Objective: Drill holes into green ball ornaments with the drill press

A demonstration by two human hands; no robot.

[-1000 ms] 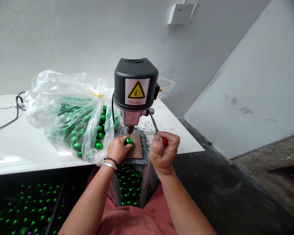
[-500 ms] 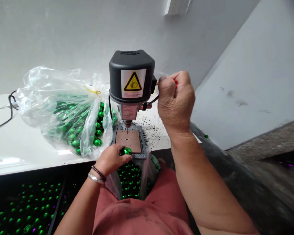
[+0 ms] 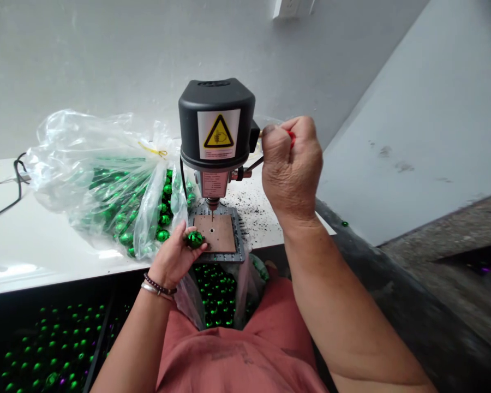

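My left hand [image 3: 177, 252] holds a shiny green ball [image 3: 195, 239] in its fingers, palm turned partly up, at the front left of a small bench drill press [image 3: 216, 125]. Under the drill bit [image 3: 213, 216] lies a brown square board [image 3: 223, 233] with a small hole in it, set on the grey metal base. The bit is clear of the ball. My right hand [image 3: 292, 164] is closed around the red-knobbed lever [image 3: 292, 140] on the right side of the press.
A clear plastic bag [image 3: 94, 158] full of green balls lies on the white table [image 3: 8, 240] to the left. Dark shavings [image 3: 256, 213] are scattered right of the base. An open bag of green balls [image 3: 217, 295] sits between my knees; a dark bin [image 3: 53, 344] holds more.
My left hand has turned palm up and moved slightly left with the green ball, away from the board's front. The right hand stays on the lever.
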